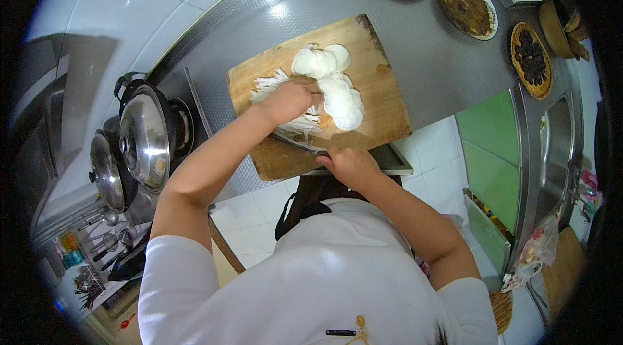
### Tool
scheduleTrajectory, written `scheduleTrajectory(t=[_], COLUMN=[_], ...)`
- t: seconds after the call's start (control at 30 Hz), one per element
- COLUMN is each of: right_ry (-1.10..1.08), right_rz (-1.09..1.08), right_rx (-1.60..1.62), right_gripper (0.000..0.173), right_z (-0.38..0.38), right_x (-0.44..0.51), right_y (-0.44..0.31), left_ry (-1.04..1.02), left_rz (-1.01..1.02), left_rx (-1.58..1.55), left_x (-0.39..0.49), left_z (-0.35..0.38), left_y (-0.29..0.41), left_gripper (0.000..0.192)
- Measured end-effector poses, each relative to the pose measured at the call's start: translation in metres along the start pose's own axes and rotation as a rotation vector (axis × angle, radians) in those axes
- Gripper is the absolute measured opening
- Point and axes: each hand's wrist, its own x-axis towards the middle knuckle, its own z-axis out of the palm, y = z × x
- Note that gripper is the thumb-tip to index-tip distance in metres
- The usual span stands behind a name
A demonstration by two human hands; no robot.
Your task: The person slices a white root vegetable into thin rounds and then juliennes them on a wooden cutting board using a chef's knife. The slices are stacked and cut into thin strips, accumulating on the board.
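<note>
A wooden cutting board lies on the metal counter, with overlapping round white vegetable slices near its middle. White shreds are heaped to the left of the slices. My left hand is over the shreds, its fingertips at the edge of the slices; whether it grips any is hidden. At the board's near edge, my right hand is closed on the handle end of a kitchen knife, whose blade points left beside the shreds. Part of the knife is hard to make out.
Two lidded pans stand on the left by the stove. Dishes of cooked food and a woven basket of dark pieces are at the upper right. A sink is at the right, and an open drawer lies below the board's near edge.
</note>
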Motion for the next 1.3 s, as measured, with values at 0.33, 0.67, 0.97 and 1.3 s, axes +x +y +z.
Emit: scheduleTrajectory(t=[0.33, 0.67, 0.97, 1.3], right_ry=[-0.010, 0.064, 0.060, -0.035], right_rz=[0.005, -0.041, 0.081, 0.017], right_rx=[0.012, 0.082, 0.028, -0.003], right_gripper=[0.044, 0.042, 0.042, 0.047], right_z=[-0.002, 0.012, -0.002, 0.005], right_x=[0.001, 0.029, 0.052, 0.022], right_y=[-0.001, -0.010, -0.016, -0.008], left_ry=[-0.052, 0.305, 0.906, 1.177], left_rz=[0.049, -0.143, -1.055, -1.446], left_rx=[0.032, -0.311, -1.477, -1.812], left_x=[0.005, -0.023, -0.119, -0.118], left_z=[0.001, -0.058, -0.067, 0.077], left_y=[0.003, 0.006, 0.058, 0.089], left_gripper=[0.017, 0.022, 0.027, 0.030])
